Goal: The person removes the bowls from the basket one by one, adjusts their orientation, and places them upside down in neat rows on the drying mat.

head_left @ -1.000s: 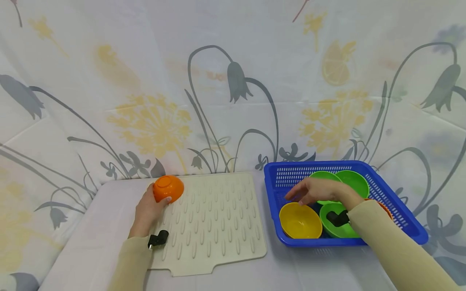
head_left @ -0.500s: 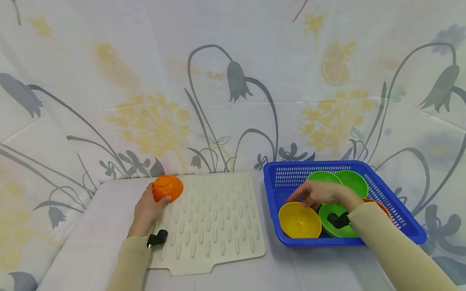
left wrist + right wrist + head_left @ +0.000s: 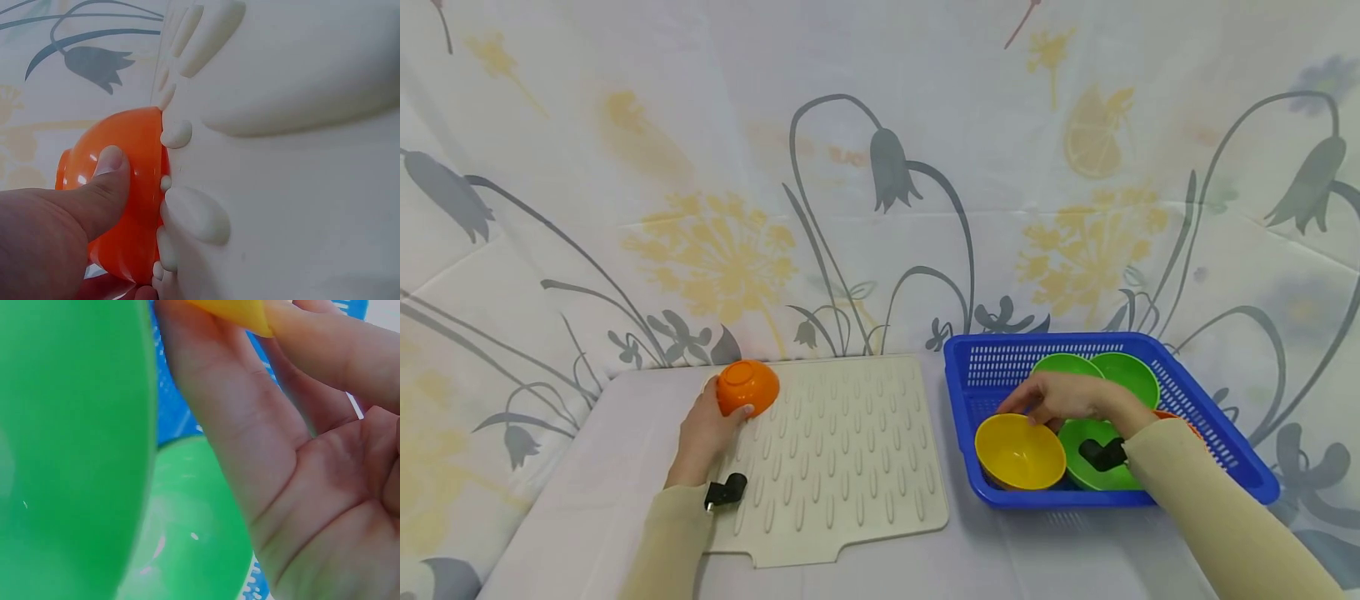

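An orange bowl (image 3: 748,387) lies upside down at the back left corner of a cream ridged drying mat (image 3: 842,450). My left hand (image 3: 703,429) grips it from the left, thumb on its near side; in the left wrist view its rim meets the mat's ridges. Over at the blue basket (image 3: 958,417), my right hand (image 3: 1067,398) pinches the far rim of a yellow bowl (image 3: 1021,454), which stands mouth up at the basket's front left. The right wrist view shows a bit of the yellow bowl (image 3: 240,314) between thumb and fingers.
Several green bowls share the basket, one green bowl (image 3: 1097,462) right beside the yellow one and another green bowl (image 3: 1127,379) at the back. Part of an orange bowl (image 3: 1180,421) shows behind the right sleeve. A patterned cloth (image 3: 730,250) rises behind the table.
My right hand has come down onto the yellow bowl's far rim and taken hold of it; the bowl has risen very slightly. The left hand and orange bowl have stayed put.
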Demonstrator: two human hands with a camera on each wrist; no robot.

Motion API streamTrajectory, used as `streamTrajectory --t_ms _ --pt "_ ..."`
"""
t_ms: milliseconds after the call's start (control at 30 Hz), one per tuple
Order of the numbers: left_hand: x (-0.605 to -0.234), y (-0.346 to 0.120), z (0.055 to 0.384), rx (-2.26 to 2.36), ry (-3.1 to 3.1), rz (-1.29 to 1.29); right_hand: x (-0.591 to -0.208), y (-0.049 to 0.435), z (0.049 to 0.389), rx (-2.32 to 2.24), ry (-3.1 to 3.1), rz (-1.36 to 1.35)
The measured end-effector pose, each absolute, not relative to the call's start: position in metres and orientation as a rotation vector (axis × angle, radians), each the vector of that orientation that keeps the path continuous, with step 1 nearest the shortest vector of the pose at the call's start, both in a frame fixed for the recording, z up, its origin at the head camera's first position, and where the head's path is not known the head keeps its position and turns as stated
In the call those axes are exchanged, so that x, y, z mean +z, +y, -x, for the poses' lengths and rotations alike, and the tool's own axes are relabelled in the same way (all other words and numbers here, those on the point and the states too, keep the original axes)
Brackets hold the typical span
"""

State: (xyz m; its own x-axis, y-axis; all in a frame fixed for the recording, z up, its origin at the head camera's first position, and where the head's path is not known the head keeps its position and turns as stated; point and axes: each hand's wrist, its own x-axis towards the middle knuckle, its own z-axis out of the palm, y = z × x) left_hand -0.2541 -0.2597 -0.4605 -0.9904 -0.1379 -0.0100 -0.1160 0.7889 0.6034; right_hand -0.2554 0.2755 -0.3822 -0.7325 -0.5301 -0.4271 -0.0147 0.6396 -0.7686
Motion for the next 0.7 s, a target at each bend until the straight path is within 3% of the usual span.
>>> streamTrajectory --t_ms 700 --pt "-0.46 -0.259 0.252 -0.999 -2.937 -0.217 -0.333 0.293 0.235 -1.266 2.4 0.371"
